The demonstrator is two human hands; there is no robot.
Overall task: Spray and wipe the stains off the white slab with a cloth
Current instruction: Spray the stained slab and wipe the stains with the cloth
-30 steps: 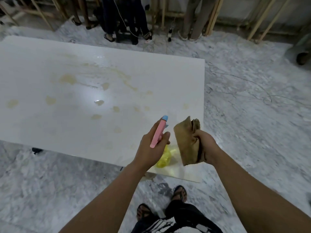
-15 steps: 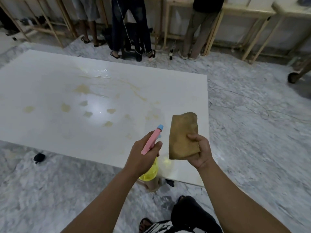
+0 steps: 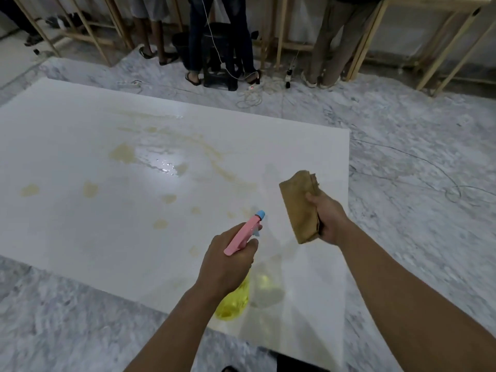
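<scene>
The fingers (image 3: 248, 252) of the left hand (image 3: 226, 261) are wrapped tight about the neck of a spray bottle (image 3: 239, 267), with the pink trigger head (image 3: 241, 234) rising above the knuckles and its blue nozzle (image 3: 260, 214) pointing forward and away over the slab. The bottle's yellow translucent body (image 3: 233, 302) hangs below the hand, partly hidden by the wrist. Whether a finger presses the trigger cannot be told.

The right hand (image 3: 328, 220) is clenched on a folded brown cloth (image 3: 300, 206), thumb on the near face, the other fingers hidden behind it. The cloth is held upright and clear of the surface, to the right of the bottle and apart from it.

Both hands are above the near right part of the white slab (image 3: 80, 237), which lies flat and low over the grey marbled floor (image 3: 416, 146). The slab carries yellowish-brown stains (image 3: 122, 153): a larger patch near the middle, a curved smear running toward the right, and scattered small spots toward the near and left side. A wet, glossy area (image 3: 163, 165) reflecting light sits just beside the larger patch.

Beyond the far edge of the slab, several people's legs (image 3: 220, 36) stand by wooden frames (image 3: 365, 36). White cables (image 3: 249, 99) lie coiled on the floor near them, and a thin dark wire (image 3: 429, 170) trails across the floor to the right of the slab.
</scene>
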